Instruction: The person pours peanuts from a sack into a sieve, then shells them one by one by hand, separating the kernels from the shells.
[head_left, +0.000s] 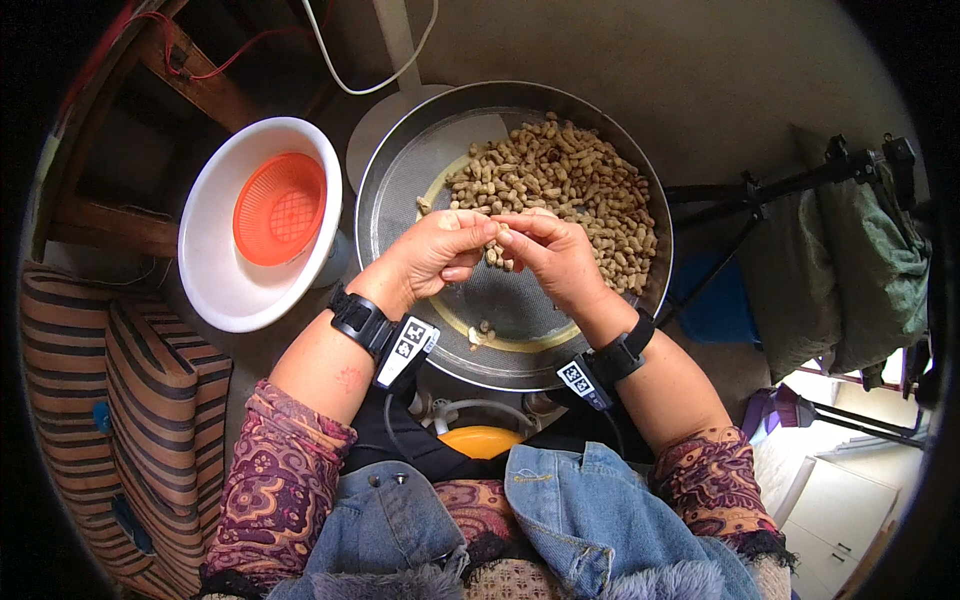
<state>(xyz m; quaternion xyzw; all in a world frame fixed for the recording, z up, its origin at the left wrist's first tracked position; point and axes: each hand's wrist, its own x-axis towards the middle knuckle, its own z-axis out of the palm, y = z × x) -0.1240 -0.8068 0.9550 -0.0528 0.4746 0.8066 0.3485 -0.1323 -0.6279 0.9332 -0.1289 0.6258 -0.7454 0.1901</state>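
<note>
A large round metal sieve lies before me, with a heap of unshelled peanuts on the right and far part of its mesh. Above the sieve my left hand and my right hand meet at the fingertips. Both pinch one small peanut between thumbs and forefingers; the fingers partly cover it. Several loose peanuts show just below the fingertips. Some broken pieces of peanut shell lie on the mesh nearer to me. Each wrist wears a black strap with a marked tag.
Left of the sieve stands a white basin holding an orange plastic basket. A striped cushion is at the lower left. Black tripod legs, a blue container and green sacks are on the right. A white cable hangs beyond the sieve.
</note>
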